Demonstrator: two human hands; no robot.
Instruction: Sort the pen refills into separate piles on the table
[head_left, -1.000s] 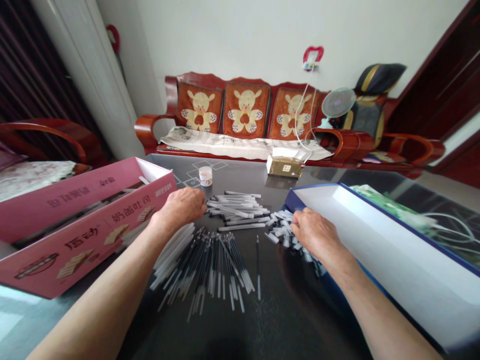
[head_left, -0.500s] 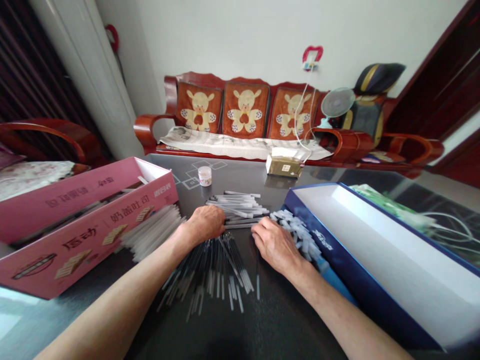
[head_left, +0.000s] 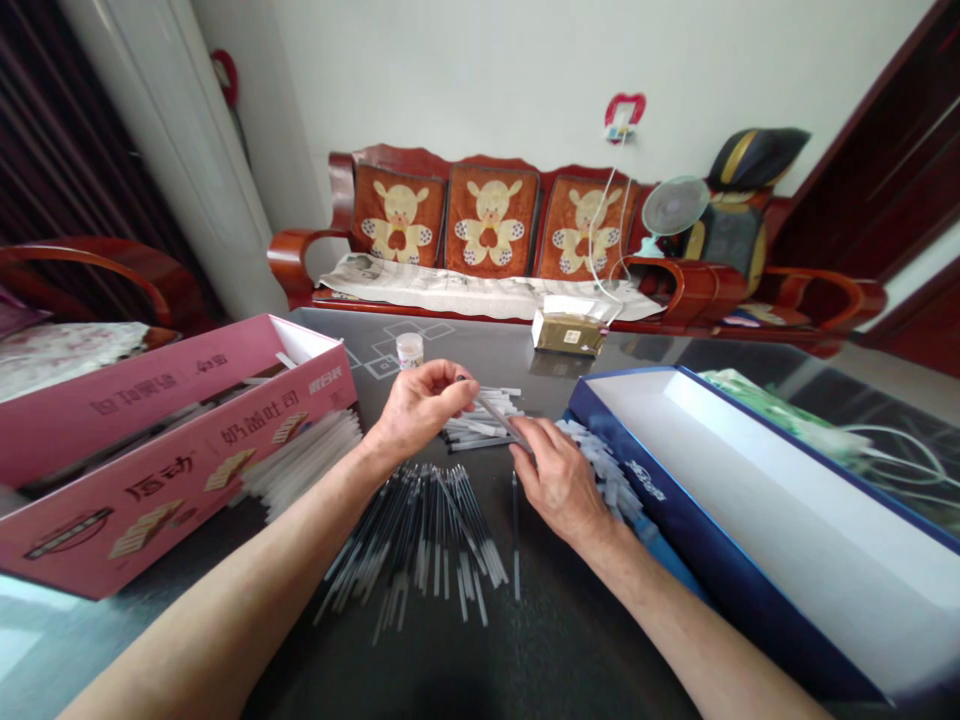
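Both hands are raised a little over the dark table, with a slim translucent pen [head_left: 501, 416] slanting between them. My left hand [head_left: 420, 405] pinches its upper left end, where a small dark tip shows. The fingers of my right hand [head_left: 559, 475] close round its lower right end. Below the hands a fan of dark ink refills [head_left: 427, 530] with clear ends lies on the table. One single refill [head_left: 516, 540] lies apart, just under my right hand. Behind the hands is a pile of whitish pens [head_left: 480, 430], partly hidden.
White tubes [head_left: 304, 465] lie against a pink box [head_left: 180, 450] at left. Translucent caps [head_left: 600, 465] heap beside a blue box [head_left: 720, 540] with a white inside. A small white cup [head_left: 409, 348] and a tissue pack [head_left: 570, 332] stand farther back.
Both hands have lifted from the table behind the refills and come up with a pen held between them. My left hand moved up and slightly right; the piles look unchanged.
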